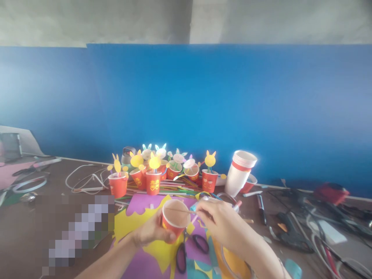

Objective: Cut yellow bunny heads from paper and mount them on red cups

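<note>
My left hand (151, 231) is wrapped round a red paper cup (175, 217), held tilted above the purple and yellow craft sheets (139, 217). My right hand (216, 219) pinches a light blue straw (194, 207) at the cup's rim, and a thin stick lies across the cup's mouth. Black-handled scissors (188, 250) lie just below the cup on the sheets.
Several red cups with paper bunny and flower toppers (154, 170) stand in a row by the blue wall, with loose coloured straws (174, 189) before them. A stack of white cups (240, 172) leans at the right. White cables (87, 179) lie left, tools and wires (305, 224) right.
</note>
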`<state>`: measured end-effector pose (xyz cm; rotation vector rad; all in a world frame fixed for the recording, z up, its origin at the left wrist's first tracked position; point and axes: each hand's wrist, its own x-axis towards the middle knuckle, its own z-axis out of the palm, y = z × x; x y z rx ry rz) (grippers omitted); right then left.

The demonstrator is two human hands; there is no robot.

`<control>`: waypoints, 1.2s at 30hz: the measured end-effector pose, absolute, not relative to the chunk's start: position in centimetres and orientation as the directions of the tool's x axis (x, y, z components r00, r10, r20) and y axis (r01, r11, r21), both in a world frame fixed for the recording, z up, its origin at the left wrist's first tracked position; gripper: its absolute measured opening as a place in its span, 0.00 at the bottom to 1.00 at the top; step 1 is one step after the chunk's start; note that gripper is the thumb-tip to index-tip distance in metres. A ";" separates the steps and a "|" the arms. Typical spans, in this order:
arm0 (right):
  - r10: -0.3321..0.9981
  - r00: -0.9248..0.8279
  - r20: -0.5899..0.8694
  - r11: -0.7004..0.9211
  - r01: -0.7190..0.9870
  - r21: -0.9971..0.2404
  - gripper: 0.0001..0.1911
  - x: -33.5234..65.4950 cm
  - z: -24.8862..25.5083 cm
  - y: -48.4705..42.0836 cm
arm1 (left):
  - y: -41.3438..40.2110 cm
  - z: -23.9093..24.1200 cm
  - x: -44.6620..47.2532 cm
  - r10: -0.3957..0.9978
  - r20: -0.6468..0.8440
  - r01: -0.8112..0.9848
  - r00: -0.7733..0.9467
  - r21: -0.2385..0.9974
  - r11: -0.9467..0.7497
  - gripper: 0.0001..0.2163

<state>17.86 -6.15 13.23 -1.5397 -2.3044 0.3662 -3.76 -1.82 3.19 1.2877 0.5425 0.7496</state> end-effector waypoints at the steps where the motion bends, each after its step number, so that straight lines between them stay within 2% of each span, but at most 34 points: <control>1: 0.923 -0.358 0.138 0.383 0.834 -0.397 0.13 17.8 13.2 -6.2 | -1.8 3.2 -3.7 0.757 0.052 -0.187 0.651 0.978 0.094 0.31; 10: 0.950 -0.311 0.039 0.301 0.869 -0.392 0.15 16.8 12.8 -6.3 | -2.0 3.3 -3.0 0.769 0.080 -0.139 0.634 0.990 0.011 0.22; 14: 0.953 -0.294 0.071 0.297 0.867 -0.400 0.15 16.7 12.2 -6.3 | -2.0 3.8 -2.6 0.782 0.105 -0.136 0.615 0.990 -0.026 0.19; 17: 0.959 -0.277 0.056 0.271 0.843 -0.464 0.14 16.9 11.5 -6.0 | -2.0 3.8 -2.5 0.798 0.108 -0.118 0.593 0.992 -0.047 0.15; 19: 0.965 -0.261 0.026 0.234 0.810 -0.538 0.11 16.7 11.0 -5.9 | -2.1 3.7 -2.3 0.804 0.119 -0.117 0.583 0.991 -0.062 0.14; 22: 0.969 -0.247 0.017 0.210 0.785 -0.582 0.05 15.6 10.2 -5.9 | -2.7 3.5 -1.8 0.726 0.130 -0.115 0.675 0.991 -0.070 0.18; 25: 0.970 -0.244 0.015 0.213 0.814 -0.540 0.07 14.7 10.2 -6.4 | -3.1 3.4 -1.2 0.636 0.128 -0.132 0.761 0.990 -0.041 0.19; 29: 0.964 -0.262 0.037 0.240 0.807 -0.540 0.07 15.3 11.3 -7.2 | -2.5 3.2 -1.5 0.735 0.166 -0.244 0.657 0.970 -0.001 0.22; 32: 0.959 -0.265 0.105 0.282 0.832 -0.477 0.07 16.3 12.3 -7.3 | -1.9 2.9 -2.0 0.790 0.145 -0.236 0.596 0.972 0.001 0.23; 36: 0.972 -0.230 0.056 0.231 0.869 -0.438 0.10 16.7 12.6 -6.8 | -1.9 2.6 -2.2 0.816 0.130 -0.215 0.563 0.977 -0.007 0.26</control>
